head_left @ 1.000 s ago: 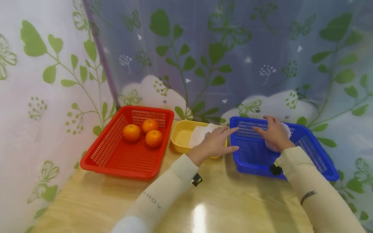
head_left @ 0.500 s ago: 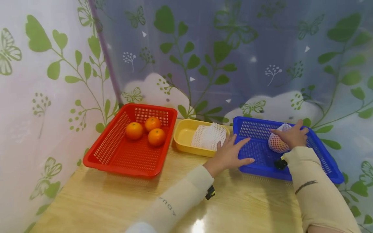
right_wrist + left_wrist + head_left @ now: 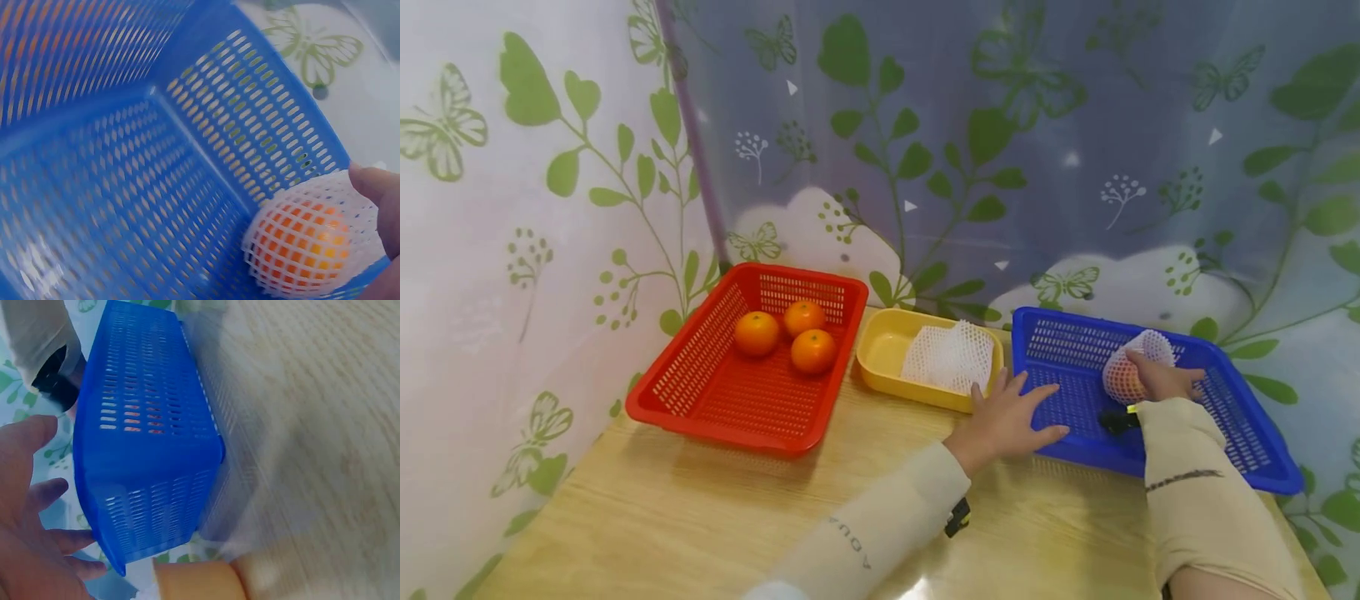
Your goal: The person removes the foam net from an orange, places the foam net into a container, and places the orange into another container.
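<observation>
In the blue basket [image 3: 1060, 325], toward its right half, lies an orange-coloured fruit in a white foam net [image 3: 1123, 383]. My right hand [image 3: 1165, 379] is over the fruit's right side. Its thumb [image 3: 369, 181] touches the net's loose end, while most of the other fingers are hidden. In the right wrist view the round orange fruit [image 3: 306, 247] shows through the mesh, low against the basket wall. My left hand [image 3: 1003, 417], fingers spread and holding nothing, hovers by the blue basket's front left corner, beside the yellow tray [image 3: 880, 379].
White foam nets [image 3: 947, 358] lie in the right part of the yellow tray. A red basket [image 3: 737, 417] at the left holds three oranges [image 3: 812, 351]. All stand on a wooden table [image 3: 700, 517] before a patterned curtain [image 3: 925, 125].
My right hand went from the fruit's left side over to its right, thumb now on the net. My left hand drew back from above the yellow tray toward the blue basket's front corner.
</observation>
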Demonstrator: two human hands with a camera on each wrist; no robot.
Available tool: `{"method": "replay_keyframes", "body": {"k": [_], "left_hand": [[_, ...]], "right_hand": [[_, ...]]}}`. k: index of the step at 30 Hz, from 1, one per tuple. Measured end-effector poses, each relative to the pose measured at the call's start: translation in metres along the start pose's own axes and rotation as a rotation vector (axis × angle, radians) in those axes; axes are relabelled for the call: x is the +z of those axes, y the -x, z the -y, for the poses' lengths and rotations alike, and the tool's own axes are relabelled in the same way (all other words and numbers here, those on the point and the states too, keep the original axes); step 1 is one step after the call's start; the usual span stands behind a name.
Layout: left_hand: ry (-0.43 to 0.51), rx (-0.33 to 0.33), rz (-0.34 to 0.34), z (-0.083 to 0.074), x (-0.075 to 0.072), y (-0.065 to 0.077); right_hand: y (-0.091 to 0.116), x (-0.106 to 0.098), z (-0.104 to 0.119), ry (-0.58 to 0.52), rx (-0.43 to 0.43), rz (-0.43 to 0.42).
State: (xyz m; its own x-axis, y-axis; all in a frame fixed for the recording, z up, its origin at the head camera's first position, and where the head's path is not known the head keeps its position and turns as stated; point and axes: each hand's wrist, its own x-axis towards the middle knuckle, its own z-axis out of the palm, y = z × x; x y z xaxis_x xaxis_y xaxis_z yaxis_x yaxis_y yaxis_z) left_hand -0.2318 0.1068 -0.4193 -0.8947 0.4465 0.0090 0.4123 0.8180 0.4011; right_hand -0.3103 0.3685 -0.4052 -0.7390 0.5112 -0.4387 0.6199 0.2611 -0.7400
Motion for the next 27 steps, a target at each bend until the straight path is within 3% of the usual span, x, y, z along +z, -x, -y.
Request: {"method": "replay_keyframes", "body": {"k": [3,9,19,27], "left_hand": [[-0.013,0.000,-0.015,-0.001,0.004,0.000],[-0.036,0.011,-0.058,0.000,0.010,0.002],[-0.026,0.000,-0.078,0.006,0.015,0.001],[-0.038,-0.006,-0.093,0.007,0.016,0.002]], "right_hand": [[-0.003,0.002,-0.005,-0.094,0.074,0.000],[-0.014,0.004,-0.015,-0.198,0.066,0.085],[-0.020,0.011,-0.014,-0.215,0.031,0.131],[-0.031,0.011,-0.013,-0.165,0.086,0.249]]}}
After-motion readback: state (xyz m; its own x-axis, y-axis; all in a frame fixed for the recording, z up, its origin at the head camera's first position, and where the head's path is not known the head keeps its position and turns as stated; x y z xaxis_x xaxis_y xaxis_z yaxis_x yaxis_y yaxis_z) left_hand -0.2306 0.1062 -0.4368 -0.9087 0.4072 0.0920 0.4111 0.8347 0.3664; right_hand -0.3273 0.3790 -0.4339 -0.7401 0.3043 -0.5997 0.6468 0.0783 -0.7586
